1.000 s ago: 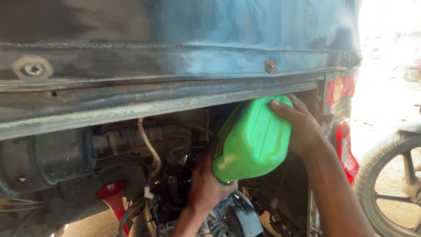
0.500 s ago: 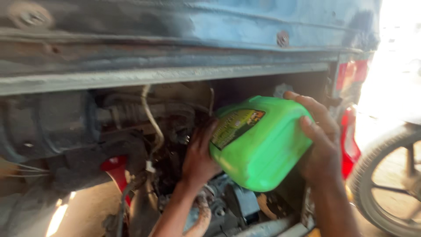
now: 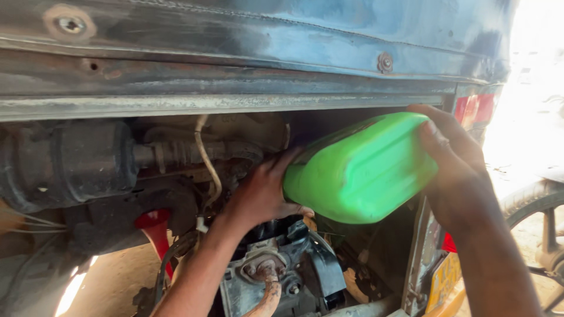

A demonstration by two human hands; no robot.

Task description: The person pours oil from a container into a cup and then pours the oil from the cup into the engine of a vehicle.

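At the far left a dark, grimy cylindrical housing (image 3: 64, 161) sits under the vehicle's blue, scuffed body panel (image 3: 264, 35), whose grey lower edge runs straight across the top of the open engine bay. Below the housing a red funnel (image 3: 155, 232) points down, and a pale hose (image 3: 208, 158) hangs in a curve just beside it.

The left hand (image 3: 261, 194) reaches up into the bay from below, its fingers spread and pressed around the neck end of the green plastic jug (image 3: 361, 170). The jug is bright green, smooth and boxy with rounded corners, tilted so its narrow end points down and left into the bay while its flat base rises toward the right. Its upper corner lies close under the panel's lower edge, leaving little room above; beneath it there is a gap over the grey engine casing (image 3: 276, 276).

The right hand (image 3: 455, 164) clasps the jug's base, fingers curled over the top corner. Right of it stand a red tail light (image 3: 476, 108) and a wheel (image 3: 537, 229) in bright sun.
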